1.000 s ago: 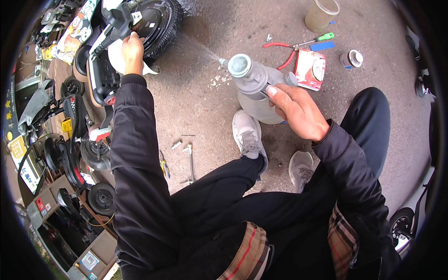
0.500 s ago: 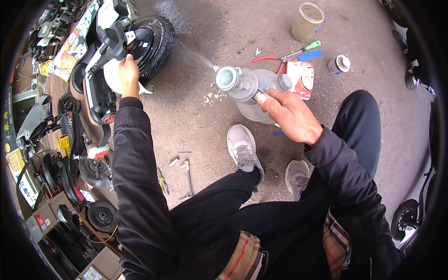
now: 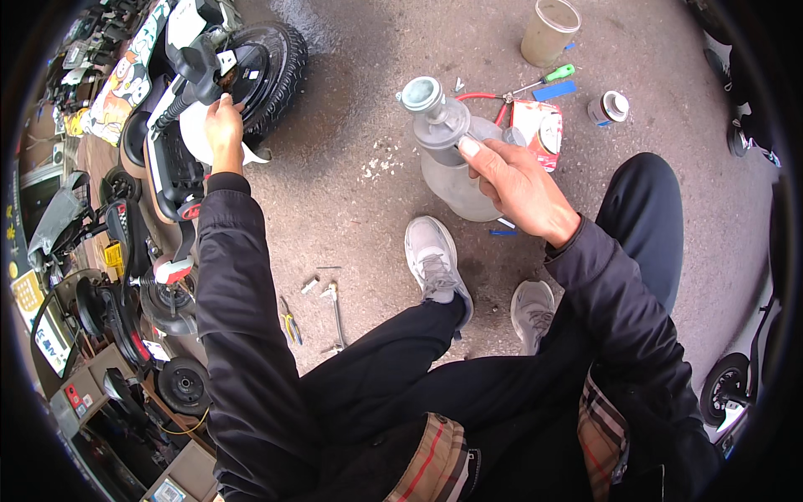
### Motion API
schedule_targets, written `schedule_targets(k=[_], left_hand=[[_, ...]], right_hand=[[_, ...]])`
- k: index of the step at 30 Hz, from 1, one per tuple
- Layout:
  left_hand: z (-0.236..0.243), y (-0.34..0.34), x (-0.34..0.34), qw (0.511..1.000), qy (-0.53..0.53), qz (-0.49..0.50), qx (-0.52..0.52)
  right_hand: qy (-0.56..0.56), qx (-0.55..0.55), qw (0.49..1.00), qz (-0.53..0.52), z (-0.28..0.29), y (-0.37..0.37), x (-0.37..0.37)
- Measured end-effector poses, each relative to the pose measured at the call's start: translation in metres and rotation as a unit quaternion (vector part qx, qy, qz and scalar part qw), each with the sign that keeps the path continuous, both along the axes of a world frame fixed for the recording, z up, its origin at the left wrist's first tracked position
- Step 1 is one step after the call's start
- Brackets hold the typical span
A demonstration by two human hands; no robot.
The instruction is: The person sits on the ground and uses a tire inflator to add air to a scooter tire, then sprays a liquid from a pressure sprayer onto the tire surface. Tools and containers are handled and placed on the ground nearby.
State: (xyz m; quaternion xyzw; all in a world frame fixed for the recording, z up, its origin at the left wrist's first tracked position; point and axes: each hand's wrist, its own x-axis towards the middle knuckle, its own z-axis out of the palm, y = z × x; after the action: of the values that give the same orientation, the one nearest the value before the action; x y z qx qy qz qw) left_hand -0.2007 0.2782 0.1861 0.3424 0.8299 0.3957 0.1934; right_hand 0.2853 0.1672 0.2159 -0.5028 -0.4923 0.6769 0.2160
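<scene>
On the left, an electric scooter (image 3: pixel 171 180) lies tipped over with its black wheel (image 3: pixel 288 75) toward the middle. My left hand (image 3: pixel 224 134) is closed on the white fender (image 3: pixel 195 134) beside that wheel; some of its fingertips are hidden. In my right hand (image 3: pixel 523 188) is a translucent pump sprayer (image 3: pixel 456 180), gripped at its handle with the thumb on top. The sprayer's pale round top (image 3: pixel 422 94) tilts up and to the left. No mist shows from it. Wet ground lies near the wheel.
Beyond the sprayer are a tub of murky liquid (image 3: pixel 548 38), a green-handled screwdriver (image 3: pixel 556 74), a blue strip (image 3: pixel 554 90), a red-and-white packet (image 3: pixel 544 125) and a small can (image 3: pixel 609 109). Pliers (image 3: pixel 290 322) and a wrench (image 3: pixel 336 314) lie near my feet. Scooters and parts crowd the left.
The mist from the sprayer has stopped. My right hand has turned the sprayer so its top sits farther up and right. My left hand stays on the fender, shifted slightly left.
</scene>
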Motion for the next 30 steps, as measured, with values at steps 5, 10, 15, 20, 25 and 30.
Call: schedule_targets(k=[5,10,15,20,25,30], left_hand=[[0.002,0.000,0.019,0.999,-0.032,-0.025,0.014],[-0.010,0.013,0.032,0.997,-0.056,-0.055,0.017],[-0.024,0.023,0.040,0.996,-0.050,-0.078,-0.019],[-0.036,0.031,0.042,0.990,-0.017,-0.138,-0.027],[-0.057,0.033,0.027,0.977,0.019,-0.200,-0.072],[-0.058,0.027,0.011,0.959,0.198,-0.182,-0.089]], right_hand=[[-0.055,0.057,0.996,0.029,-0.009,0.001,0.003],[-0.104,0.095,0.989,0.037,-0.020,0.004,0.003],[-0.115,0.106,0.987,0.030,-0.026,0.008,0.003],[-0.120,0.088,0.988,0.047,-0.026,0.010,0.004],[-0.104,0.104,0.986,0.081,-0.027,0.012,0.001],[-0.116,0.110,0.984,0.077,-0.027,0.015,0.002]])
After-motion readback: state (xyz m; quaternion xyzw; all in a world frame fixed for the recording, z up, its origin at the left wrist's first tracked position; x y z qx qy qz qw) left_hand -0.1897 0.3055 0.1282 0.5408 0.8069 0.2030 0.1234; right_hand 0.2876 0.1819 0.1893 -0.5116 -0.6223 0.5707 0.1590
